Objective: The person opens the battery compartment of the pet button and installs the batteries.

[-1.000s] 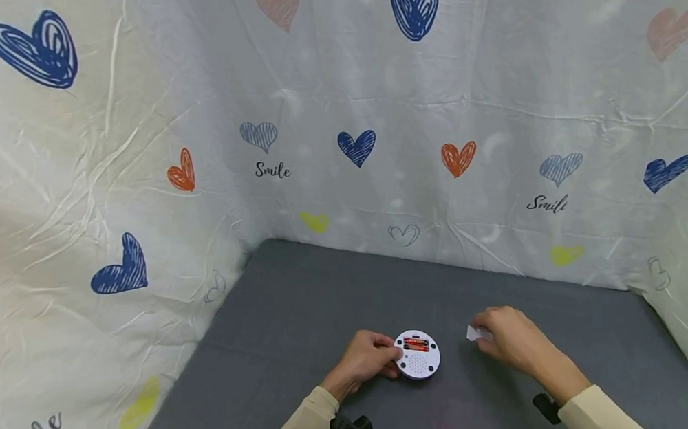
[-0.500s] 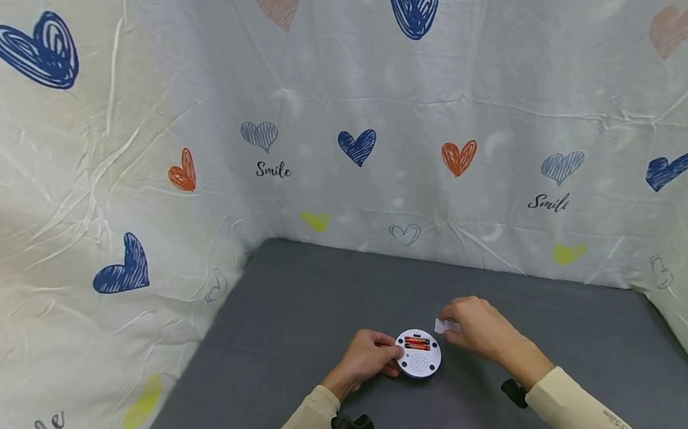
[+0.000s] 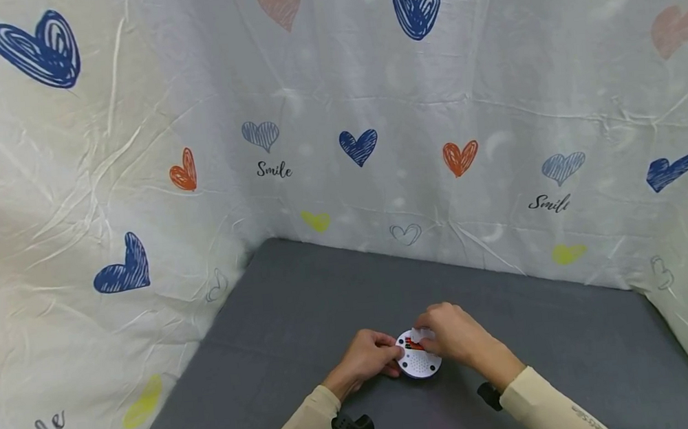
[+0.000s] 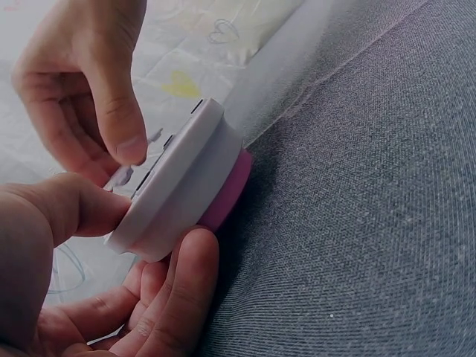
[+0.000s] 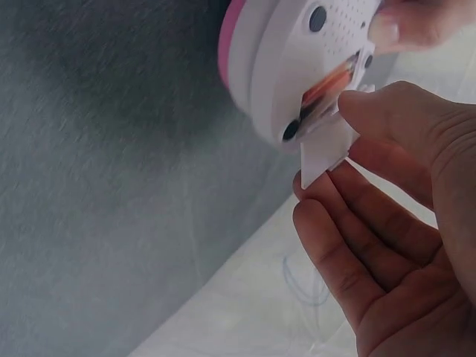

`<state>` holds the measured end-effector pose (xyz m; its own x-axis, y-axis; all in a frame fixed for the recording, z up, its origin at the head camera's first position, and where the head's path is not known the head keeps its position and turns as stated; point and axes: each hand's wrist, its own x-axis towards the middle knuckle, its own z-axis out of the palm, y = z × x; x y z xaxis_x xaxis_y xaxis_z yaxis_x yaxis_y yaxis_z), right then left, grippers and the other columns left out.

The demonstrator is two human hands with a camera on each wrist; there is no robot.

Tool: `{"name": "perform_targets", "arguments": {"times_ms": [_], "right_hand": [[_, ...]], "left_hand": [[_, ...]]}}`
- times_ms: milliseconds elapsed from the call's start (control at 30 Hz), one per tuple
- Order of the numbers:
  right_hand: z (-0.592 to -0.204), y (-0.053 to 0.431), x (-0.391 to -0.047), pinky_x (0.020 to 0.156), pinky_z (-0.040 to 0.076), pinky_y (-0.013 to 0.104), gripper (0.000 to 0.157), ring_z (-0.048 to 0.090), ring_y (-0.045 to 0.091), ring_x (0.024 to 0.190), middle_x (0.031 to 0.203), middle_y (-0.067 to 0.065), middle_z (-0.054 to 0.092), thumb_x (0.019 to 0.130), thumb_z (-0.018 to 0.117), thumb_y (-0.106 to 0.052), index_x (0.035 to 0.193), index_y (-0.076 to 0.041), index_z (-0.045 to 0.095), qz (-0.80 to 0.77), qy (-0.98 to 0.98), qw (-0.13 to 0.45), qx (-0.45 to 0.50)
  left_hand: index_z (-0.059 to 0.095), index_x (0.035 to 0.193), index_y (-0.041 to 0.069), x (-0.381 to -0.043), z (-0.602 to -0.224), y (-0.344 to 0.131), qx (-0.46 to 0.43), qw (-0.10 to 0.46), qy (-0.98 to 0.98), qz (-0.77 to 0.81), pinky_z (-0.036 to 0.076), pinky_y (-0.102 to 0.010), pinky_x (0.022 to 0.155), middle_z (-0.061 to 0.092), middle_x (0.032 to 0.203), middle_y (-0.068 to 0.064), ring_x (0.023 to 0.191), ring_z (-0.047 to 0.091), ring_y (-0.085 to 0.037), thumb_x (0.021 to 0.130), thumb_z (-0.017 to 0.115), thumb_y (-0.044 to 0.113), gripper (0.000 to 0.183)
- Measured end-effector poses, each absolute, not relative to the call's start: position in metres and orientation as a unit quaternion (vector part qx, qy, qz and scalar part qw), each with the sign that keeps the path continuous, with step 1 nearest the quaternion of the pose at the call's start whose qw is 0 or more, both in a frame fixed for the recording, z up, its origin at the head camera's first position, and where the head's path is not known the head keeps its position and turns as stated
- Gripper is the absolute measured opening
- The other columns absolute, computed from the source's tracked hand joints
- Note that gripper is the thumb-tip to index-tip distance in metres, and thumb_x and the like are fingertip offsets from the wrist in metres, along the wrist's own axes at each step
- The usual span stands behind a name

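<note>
A round white device (image 3: 419, 366) with a pink part on its lower side shows its underside, with dark round feet and a grid of small holes. Orange-red batteries (image 5: 328, 87) lie in its uncovered compartment. My left hand (image 3: 367, 359) grips the device's left edge, thumb on the upper face and fingers beneath, as the left wrist view (image 4: 67, 245) shows. Over the compartment my right hand (image 3: 458, 335) pinches a small white battery cover (image 5: 326, 151) between thumb and fingers. The cover is tilted at the compartment's edge; whether it touches is hard to tell.
The device is over a dark grey cloth-covered table (image 3: 326, 285). Pale curtains (image 3: 318, 72) printed with hearts stand behind and at both sides. Each wrist wears a black strap mount (image 3: 353, 426).
My right hand has moved left with the battery cover, from beside the device to over its battery compartment. My left hand keeps holding the device in place.
</note>
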<state>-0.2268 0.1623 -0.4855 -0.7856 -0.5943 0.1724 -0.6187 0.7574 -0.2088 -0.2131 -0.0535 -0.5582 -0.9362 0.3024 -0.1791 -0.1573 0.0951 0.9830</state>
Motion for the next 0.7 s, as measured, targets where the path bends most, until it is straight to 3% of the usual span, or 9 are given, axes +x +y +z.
{"name": "perform_targets", "arguments": {"times_ms": [333, 700], "right_hand": [[-0.489, 0.152, -0.227, 0.062, 0.06, 0.031, 0.015, 0.074, 0.02, 0.08, 0.093, 0.005, 0.08, 0.086, 0.09, -0.008, 0.1, -0.007, 0.085, 0.119, -0.934, 0.041, 0.334], [-0.49, 0.145, -0.224, 0.065, 0.062, 0.034, 0.013, 0.076, 0.021, 0.083, 0.095, 0.005, 0.081, 0.087, 0.09, -0.008, 0.1, -0.009, 0.086, 0.12, -0.939, 0.036, 0.322]], "left_hand": [[0.074, 0.11, -0.011, -0.211, -0.558, -0.053, 0.056, 0.168, 0.721, 0.67, 0.069, -0.035, 0.065, 0.077, 0.09, -0.011, 0.071, 0.075, -0.017, 0.096, 0.075, 0.003, 0.019], [0.074, 0.107, -0.011, -0.212, -0.556, -0.056, 0.055, 0.176, 0.713, 0.677, 0.069, -0.033, 0.065, 0.076, 0.085, -0.01, 0.068, 0.074, -0.016, 0.095, 0.075, 0.001, 0.017]]}}
